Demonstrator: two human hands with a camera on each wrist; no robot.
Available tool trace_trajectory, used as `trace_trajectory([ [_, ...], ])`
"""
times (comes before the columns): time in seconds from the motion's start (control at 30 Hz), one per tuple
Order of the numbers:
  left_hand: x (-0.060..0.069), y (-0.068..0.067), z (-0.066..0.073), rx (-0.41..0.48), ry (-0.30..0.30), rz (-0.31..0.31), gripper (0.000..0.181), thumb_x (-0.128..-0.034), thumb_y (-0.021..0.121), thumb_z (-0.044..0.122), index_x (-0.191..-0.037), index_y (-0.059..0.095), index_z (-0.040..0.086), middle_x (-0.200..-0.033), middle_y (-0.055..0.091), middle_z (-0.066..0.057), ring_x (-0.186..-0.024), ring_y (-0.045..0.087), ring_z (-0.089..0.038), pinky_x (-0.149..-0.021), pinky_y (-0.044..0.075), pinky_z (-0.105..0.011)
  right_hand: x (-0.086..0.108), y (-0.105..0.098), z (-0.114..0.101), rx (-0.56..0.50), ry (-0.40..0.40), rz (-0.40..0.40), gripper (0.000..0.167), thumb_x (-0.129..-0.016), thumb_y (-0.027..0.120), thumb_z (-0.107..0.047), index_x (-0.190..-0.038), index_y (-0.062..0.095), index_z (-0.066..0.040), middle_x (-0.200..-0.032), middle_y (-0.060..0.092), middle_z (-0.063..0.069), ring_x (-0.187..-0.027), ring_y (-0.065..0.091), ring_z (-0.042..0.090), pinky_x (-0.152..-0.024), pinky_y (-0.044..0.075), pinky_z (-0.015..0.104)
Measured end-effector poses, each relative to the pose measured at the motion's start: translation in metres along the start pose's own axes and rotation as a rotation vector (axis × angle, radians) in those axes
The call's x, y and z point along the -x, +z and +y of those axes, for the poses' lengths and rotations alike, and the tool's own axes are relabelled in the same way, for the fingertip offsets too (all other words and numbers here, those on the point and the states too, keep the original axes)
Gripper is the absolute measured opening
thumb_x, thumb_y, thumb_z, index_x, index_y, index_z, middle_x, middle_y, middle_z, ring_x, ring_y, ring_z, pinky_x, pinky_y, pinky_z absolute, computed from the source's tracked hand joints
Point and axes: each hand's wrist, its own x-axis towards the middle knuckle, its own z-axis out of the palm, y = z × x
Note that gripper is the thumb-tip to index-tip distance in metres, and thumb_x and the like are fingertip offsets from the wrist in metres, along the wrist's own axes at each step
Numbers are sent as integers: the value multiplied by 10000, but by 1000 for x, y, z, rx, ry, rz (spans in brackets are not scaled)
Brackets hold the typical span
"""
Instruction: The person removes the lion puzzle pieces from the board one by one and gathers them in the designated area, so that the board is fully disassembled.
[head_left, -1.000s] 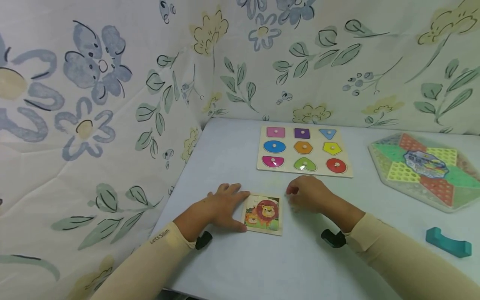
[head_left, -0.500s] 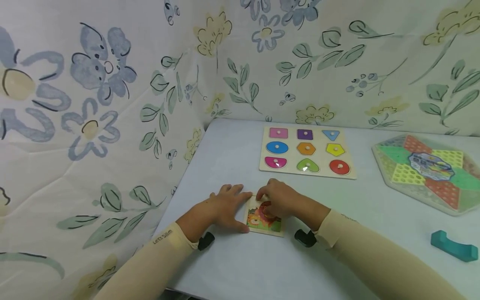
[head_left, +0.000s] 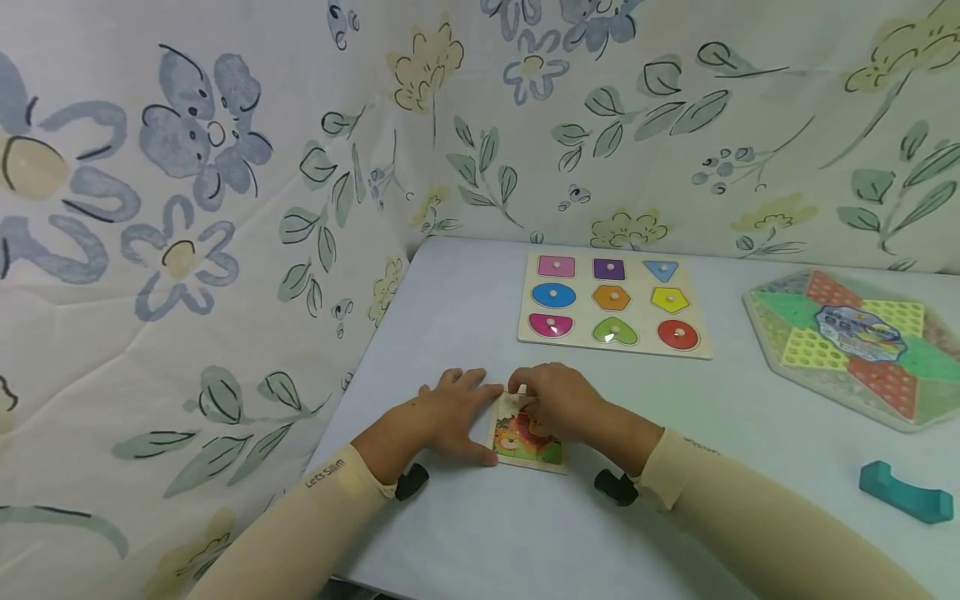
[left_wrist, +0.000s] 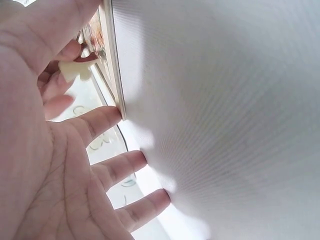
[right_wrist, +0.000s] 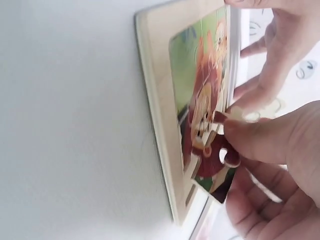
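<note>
A small wooden jigsaw puzzle (head_left: pixel 517 450) with a lion picture lies flat on the table. My left hand (head_left: pixel 450 417) rests at its left side with fingers spread; in the left wrist view the index fingertip touches a corner of the puzzle frame (left_wrist: pixel 118 90). Over the upper right of the picture, my right hand (head_left: pixel 566 404) pinches a jigsaw piece (right_wrist: pixel 217 167), dark red with a green and black corner, tilted up from the board. A second piece, pale-backed (left_wrist: pixel 77 71), also shows among the right fingers. The head view hides both pieces behind the hand.
Behind the hands lies a wooden shape board (head_left: pixel 577 333) with several coloured knobbed shapes. A hexagonal checkers board (head_left: pixel 862 333) is at the right, with a teal curved block (head_left: pixel 905 493) nearer me. Floral cloth (head_left: pixel 300 125) hangs along the left and back.
My right hand has come left from beside the puzzle to over its upper right part, then shifted only slightly. The left hand has stayed at the puzzle's left edge.
</note>
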Motion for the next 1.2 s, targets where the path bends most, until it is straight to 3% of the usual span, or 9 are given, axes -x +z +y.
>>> trace_trajectory([
  [0.13, -1, 1, 2, 6, 6, -3, 1006, -745, 811, 655, -1586, 363, 332, -1682, 260, -36, -1531, 215, -377, -1091, 339, -735, 3, -2, 4, -26, -8, 28, 334, -907, 776, -105, -1220, 698, -191, -1015, 729, 2, -1002, 631, 192, -871, 598, 355],
  [0.33, -3, 3, 5, 11, 18, -6, 1004, -747, 814, 653, -1584, 365, 328, -1681, 263, -41, -1527, 226, -381, -1092, 342, -730, 5, -5, 16, -58, -34, 61, 183, -924, 763, -119, -1098, 746, -173, -1036, 760, -13, -1040, 641, 198, -931, 574, 373],
  [0.5, -6, 5, 6, 14, 19, -10, 1013, -740, 814, 660, -1586, 358, 338, -1681, 259, -37, -1528, 217, -377, -1095, 339, -729, 10, -19, 27, -125, -34, 86, 142, -917, 783, -164, -1047, 737, -198, -947, 731, -57, -926, 642, 150, -840, 592, 326],
  [0.63, -8, 7, 6, 18, 20, -9, 1018, -736, 812, 669, -1585, 356, 343, -1681, 259, -37, -1528, 215, -375, -1097, 335, -728, 21, -38, 42, -182, 23, 81, 155, -894, 811, -198, -1032, 743, -203, -925, 705, -58, -890, 640, 152, -767, 591, 295],
  [0.83, -5, 5, 3, 20, 21, 5, 1009, -740, 819, 652, -1583, 369, 327, -1677, 268, -49, -1521, 226, -382, -1094, 333, -734, 48, -58, 87, -209, 122, 23, 186, -869, 835, -228, -1031, 761, -175, -913, 672, -13, -868, 628, 184, -702, 566, 283],
  [1.03, -1, 1, -1, 26, 19, 6, 1009, -745, 818, 647, -1584, 369, 314, -1676, 265, -59, -1521, 221, -394, -1097, 322, -742, 65, -55, 126, -236, 209, -55, 182, -869, 831, -211, -1027, 767, -146, -913, 682, -5, -873, 589, 194, -707, 543, 301],
  [1.2, 0, 1, -1, 29, 23, 14, 1011, -743, 821, 645, -1585, 367, 316, -1676, 264, -57, -1521, 220, -399, -1093, 321, -748, 69, -46, 132, -180, 186, -16, 164, -875, 823, -196, -1021, 783, -134, -928, 699, -12, -877, 581, 188, -732, 533, 294],
])
